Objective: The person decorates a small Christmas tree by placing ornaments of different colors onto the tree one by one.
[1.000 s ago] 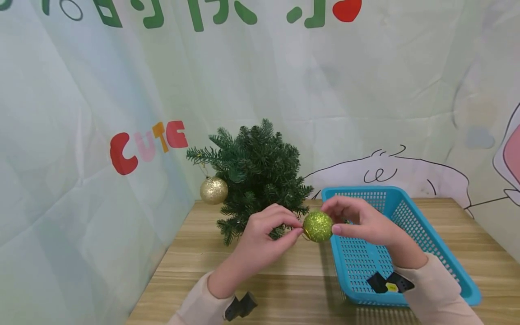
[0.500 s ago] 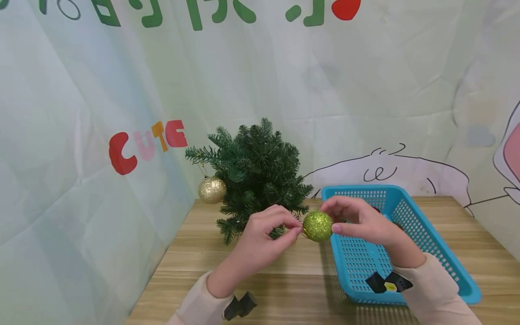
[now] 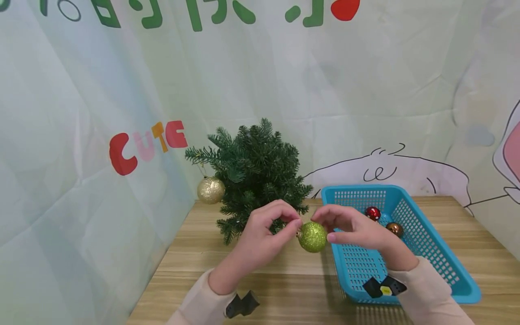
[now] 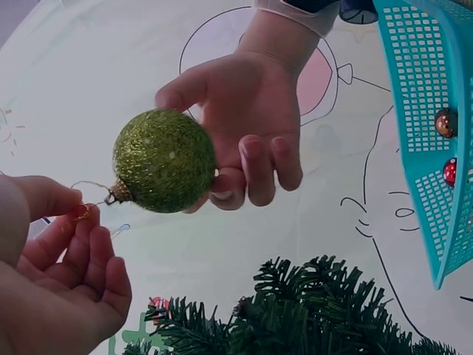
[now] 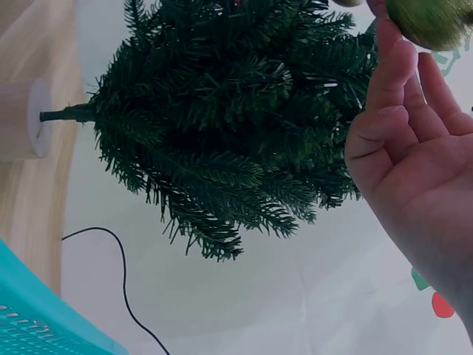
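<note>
The left hand (image 3: 266,232) pinches a thin cord (image 4: 90,183) between thumb and fingers, the tips drawn together. That cord runs to the cap (image 4: 120,191) of a glittery green ball (image 3: 313,237), which is raised above the counter (image 3: 300,298) between the two hands, in front of the small artificial tree (image 3: 260,167). The right hand (image 3: 357,228) is at the ball's other side, its fingers loosely bent and about half open, the thumb set apart from them; I can't quite tell whether they grip the ball or merely touch it.

A gold ball (image 3: 211,190) hangs from a branch on the tree's left side. To the right of the tree, a blue perforated basket (image 3: 471,293) rests on the counter, with a red ball (image 3: 373,213) and a brown ball (image 3: 394,229) inside, near its far end. A printed cloth (image 3: 365,81) forms the backdrop.
</note>
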Demonstrator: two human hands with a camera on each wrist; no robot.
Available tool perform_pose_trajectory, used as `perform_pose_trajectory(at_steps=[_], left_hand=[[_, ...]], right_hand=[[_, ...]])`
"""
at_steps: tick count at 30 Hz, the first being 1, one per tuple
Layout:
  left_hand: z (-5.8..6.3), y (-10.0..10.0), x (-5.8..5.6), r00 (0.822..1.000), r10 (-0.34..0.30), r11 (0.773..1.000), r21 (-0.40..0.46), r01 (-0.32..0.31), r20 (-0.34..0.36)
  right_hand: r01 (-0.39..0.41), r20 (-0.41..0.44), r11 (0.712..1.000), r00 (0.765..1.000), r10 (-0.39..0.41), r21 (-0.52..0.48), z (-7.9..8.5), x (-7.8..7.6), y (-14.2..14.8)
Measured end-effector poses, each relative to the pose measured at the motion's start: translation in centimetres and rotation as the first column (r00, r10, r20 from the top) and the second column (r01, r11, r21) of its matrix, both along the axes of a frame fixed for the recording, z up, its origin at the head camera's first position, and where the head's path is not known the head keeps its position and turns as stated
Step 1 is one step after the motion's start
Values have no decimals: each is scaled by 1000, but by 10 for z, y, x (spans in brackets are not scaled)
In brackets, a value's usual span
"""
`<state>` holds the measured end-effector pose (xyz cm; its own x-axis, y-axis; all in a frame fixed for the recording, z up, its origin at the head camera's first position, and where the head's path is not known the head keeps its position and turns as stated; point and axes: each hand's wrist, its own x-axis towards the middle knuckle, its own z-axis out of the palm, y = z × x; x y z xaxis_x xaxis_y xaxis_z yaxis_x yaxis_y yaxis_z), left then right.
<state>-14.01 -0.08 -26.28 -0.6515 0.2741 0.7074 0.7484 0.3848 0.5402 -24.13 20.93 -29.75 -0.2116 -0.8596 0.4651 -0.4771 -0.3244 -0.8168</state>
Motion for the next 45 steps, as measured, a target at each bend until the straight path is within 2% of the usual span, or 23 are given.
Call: perform_pose_trajectory(at_steps=[4, 7, 11, 15, 19, 25, 31, 38, 45], left_hand=[[1, 0, 1, 1000, 9, 1000, -3, -8, 20], [0, 0, 1, 1000, 3, 1000, -12, -3, 16], [-1, -1, 1, 1000, 7, 1000, -12, -7, -4], [-3, -2, -1, 999, 32, 999, -1, -32, -11], [-4, -1, -3, 999, 44, 999, 4, -44, 3], [-2, 0, -4, 995, 79, 997, 19, -80, 53], [0, -1, -7, 993, 98, 993, 55, -101, 61], [1, -2, -8, 988, 113, 991, 66, -120, 104], [4, -6, -9, 983, 151, 986, 56, -157, 100]], right_hand=[[-15, -60, 1000, 998, 14, -9, -3, -1, -2], [9, -97, 1000, 995, -10, -7, -2, 1, -4], [158, -104, 986, 983, -152, 51, -1, 7, -7], [329, -140, 942, 938, -317, 69, 3, 13, -12], [401, -170, 916, 904, -393, 12, 9, 20, -17], [452, -204, 891, 870, -449, -34, 17, 27, -25], [501, -210, 865, 842, -496, -35, 20, 29, -29], [517, -150, 853, 840, -521, -72, 25, 29, -36], [517, -135, 853, 843, -521, -66, 24, 26, -42]])
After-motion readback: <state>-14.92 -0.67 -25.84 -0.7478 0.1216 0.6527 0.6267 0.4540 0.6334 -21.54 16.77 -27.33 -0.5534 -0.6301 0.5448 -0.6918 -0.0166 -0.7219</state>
